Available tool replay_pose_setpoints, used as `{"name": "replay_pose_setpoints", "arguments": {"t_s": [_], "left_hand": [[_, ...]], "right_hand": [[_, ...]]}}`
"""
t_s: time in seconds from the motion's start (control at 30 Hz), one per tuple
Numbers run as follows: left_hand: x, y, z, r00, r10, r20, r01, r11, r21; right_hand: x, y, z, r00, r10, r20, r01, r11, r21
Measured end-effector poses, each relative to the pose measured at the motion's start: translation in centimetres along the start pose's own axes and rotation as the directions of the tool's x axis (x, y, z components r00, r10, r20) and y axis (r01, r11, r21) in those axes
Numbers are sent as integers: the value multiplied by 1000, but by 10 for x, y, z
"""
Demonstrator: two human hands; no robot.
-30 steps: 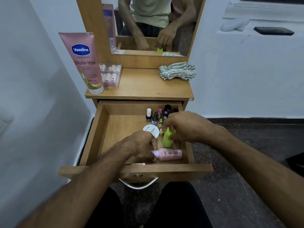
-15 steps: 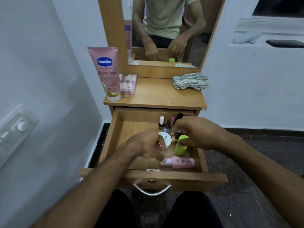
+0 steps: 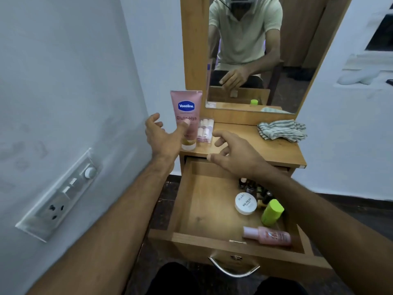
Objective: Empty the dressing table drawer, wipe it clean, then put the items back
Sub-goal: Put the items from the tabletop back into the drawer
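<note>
Drawer [image 3: 204, 209] pulled open, lower centre of frame. In its right half: white nail polish tub [image 3: 246, 203], green bottle [image 3: 272, 212] upright, pink bottle [image 3: 268, 235] lying near the front wall, cluster of small nail polish bottles [image 3: 253, 188] at the back, partly hidden by the right forearm. Left half of drawer floor bare wood. On the worktop [image 3: 265, 147] above: pink Vaseline tube [image 3: 187, 116] standing at left, clear case of small tubes [image 3: 205, 129] just beside it, striped cloth [image 3: 281, 130] bunched at right, untouched.

Judgement: either mid-emptying or mid-refilling, can't tell which from this alone; cloth looks unused, so emptying seems likelier, with wiping and putting back left to do.

Left hand [image 3: 162, 136] centre-left, fingers spread wide, holding nothing, thumb tip over or touching the tube's front. Right hand [image 3: 231, 154] above the worktop's front edge, fingers loosely bent, empty, near the clear case but apart.
</note>
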State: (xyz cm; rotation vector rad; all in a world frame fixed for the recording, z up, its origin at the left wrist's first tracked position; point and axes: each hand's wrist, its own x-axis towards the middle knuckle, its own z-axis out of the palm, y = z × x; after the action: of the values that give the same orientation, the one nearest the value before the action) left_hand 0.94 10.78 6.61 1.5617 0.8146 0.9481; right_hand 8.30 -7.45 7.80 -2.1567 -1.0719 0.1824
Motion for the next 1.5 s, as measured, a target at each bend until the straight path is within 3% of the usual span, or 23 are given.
{"name": "replay_pose_setpoints", "arguments": {"t_s": [0.07,0.17,0.3,0.43,0.53,0.63,0.7,0.73,0.8,0.87,0.93,1.07,1.2,1.37,1.5], "left_hand": [[0,0,5,989,-77,124,82,996,-37],[1,-2,8,976,-16,218,22,999,-23],[-1,4,6,984,41,173,-43,999,8],[-11,6,-5,980,-21,198,31,998,-48],[-17,1,-21,956,-57,289,97,987,-125],[-19,-1,-43,964,29,266,27,978,-208],[-22,0,-54,907,126,401,-111,992,-59],[-26,0,-57,836,134,531,-204,976,75],[-40,-4,-52,644,15,765,-393,864,314],[-60,-14,-38,474,-127,871,-541,738,403],[-79,-27,-25,389,-213,896,-618,661,426],[-96,-47,-13,345,-260,902,-724,538,432],[-100,-57,-8,345,-244,907,-801,427,419],[-95,-62,-9,345,-260,902,-816,393,425],[-94,-66,-12,325,-305,895,-820,381,428]], "right_hand": [[14,-4,8,999,35,14,-36,998,47],[31,-8,17,997,71,37,-75,991,107],[41,-13,29,998,66,5,-66,981,181],[33,-18,32,997,52,-57,-34,958,286],[17,-17,21,999,50,-22,-46,989,138],[-9,-9,1,983,68,169,-45,989,-140],[-28,-3,-9,949,106,296,1,940,-342],[-35,0,-11,928,130,350,40,898,-439],[-47,4,-12,879,193,435,105,813,-573],[-54,8,-9,842,253,476,123,770,-626],[-60,14,-3,824,290,487,113,758,-642],[-68,25,12,834,288,470,105,755,-648],[-71,30,26,837,277,473,89,783,-616],[-75,32,22,839,255,481,77,820,-568],[-80,37,-2,888,260,379,65,745,-664]]}}
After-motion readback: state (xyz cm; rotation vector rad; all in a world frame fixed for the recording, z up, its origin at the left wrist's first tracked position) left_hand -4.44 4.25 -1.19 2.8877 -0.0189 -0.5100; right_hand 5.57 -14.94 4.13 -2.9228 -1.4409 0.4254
